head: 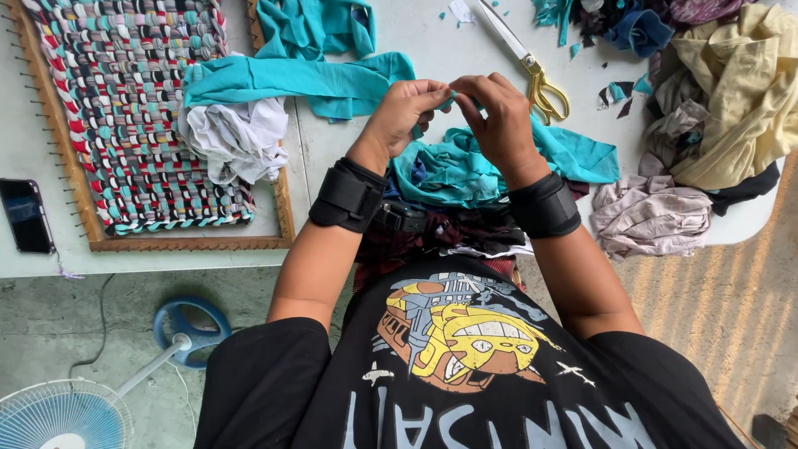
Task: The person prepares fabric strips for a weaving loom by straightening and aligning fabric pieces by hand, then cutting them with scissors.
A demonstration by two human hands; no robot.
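Observation:
My left hand [405, 112] and my right hand [496, 112] meet above the table edge, fingertips pinched together on a thin teal fabric strip [450, 101]. Under them lies a bunched heap of teal cloth [465, 170]. A longer teal cloth piece [291, 79] stretches left from my hands over white cloth [237, 137]. Both wrists wear black bands. A wooden frame loom [166, 243] with a woven rag mat [137, 108] in many colours lies to the left.
Gold-handled scissors [536, 79] lie just beyond my right hand. Piles of cloth, yellow [731, 91], mauve [652, 216] and dark, fill the right side. A black phone [25, 214] sits at the left table edge. A blue standing fan [75, 411] is on the floor.

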